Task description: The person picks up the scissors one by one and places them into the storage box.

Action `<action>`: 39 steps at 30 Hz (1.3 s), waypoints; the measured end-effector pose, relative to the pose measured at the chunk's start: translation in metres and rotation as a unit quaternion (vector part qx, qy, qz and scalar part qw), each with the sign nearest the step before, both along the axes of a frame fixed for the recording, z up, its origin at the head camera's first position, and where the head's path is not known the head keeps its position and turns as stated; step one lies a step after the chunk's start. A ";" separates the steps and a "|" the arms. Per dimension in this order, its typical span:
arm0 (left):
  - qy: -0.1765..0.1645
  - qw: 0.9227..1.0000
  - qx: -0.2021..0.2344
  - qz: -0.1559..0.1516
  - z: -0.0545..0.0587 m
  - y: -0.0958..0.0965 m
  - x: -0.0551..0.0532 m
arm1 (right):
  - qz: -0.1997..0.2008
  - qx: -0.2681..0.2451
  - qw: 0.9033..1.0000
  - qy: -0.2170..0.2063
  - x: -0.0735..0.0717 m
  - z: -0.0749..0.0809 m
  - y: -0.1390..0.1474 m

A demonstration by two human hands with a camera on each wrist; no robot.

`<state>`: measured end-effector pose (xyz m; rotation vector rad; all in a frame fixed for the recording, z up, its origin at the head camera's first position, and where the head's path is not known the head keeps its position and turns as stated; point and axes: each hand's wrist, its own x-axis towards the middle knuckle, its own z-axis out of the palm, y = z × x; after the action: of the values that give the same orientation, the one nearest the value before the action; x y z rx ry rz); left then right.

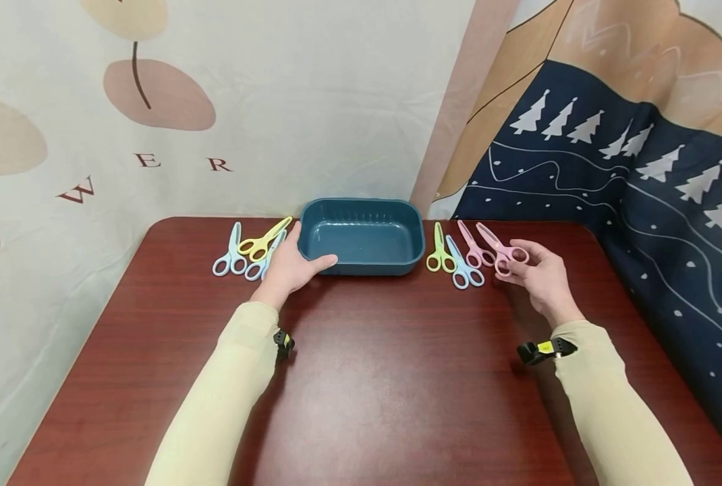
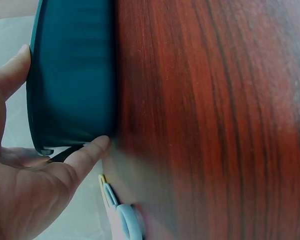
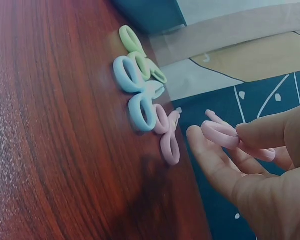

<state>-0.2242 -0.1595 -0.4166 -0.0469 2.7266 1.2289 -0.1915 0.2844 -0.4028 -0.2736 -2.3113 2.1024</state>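
Observation:
My left hand (image 1: pixel 288 267) is at the left end of a dark teal plastic bin (image 1: pixel 367 268), with straight, spread fingers along its side and the thumb at the front rim. In the left wrist view, one fingertip touches the bin's wall (image 2: pixel 74 85) low down near the table. With thumb and fingers, my right hand (image 1: pixel 543 275) pinches a pair of pink scissors (image 1: pixel 502 254) by the handle loops, blades pointing away to the left. The right wrist view shows these pink scissors (image 3: pixel 222 136) raised off the table.
Right of the bin lie green scissors (image 1: pixel 438 256), blue scissors (image 1: pixel 465 270) and another pink pair (image 1: pixel 475 253). To its left are a blue pair (image 1: pixel 232 256), yellow scissors (image 1: pixel 264 244) and a second blue pair (image 1: pixel 258 268), partly behind the left hand. Printed cloth (image 1: pixel 312 121) hangs behind the table (image 1: pixel 397 378).

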 end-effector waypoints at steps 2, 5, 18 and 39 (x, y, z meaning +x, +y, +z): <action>0.001 1.000 0.002 0.000 0.001 0.000 0.000 | 0.003 0.003 1.000 0.003 0.000 0.001 -0.001; 0.000 1.000 0.004 0.002 0.000 -0.001 -0.001 | 0.008 0.015 1.000 0.001 -0.001 0.003 -0.004; 0.004 1.000 0.007 0.005 -0.001 0.002 -0.002 | 0.017 0.012 1.000 0.006 -0.002 0.007 -0.012; 0.002 1.000 0.003 0.006 0.002 0.001 0.001 | 0.036 0.015 0.999 0.029 0.001 0.014 -0.025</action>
<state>-0.2229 -0.1587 -0.4145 -0.0620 2.7289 1.2426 -0.1908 0.2592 -0.3885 -0.1279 -2.3521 2.0761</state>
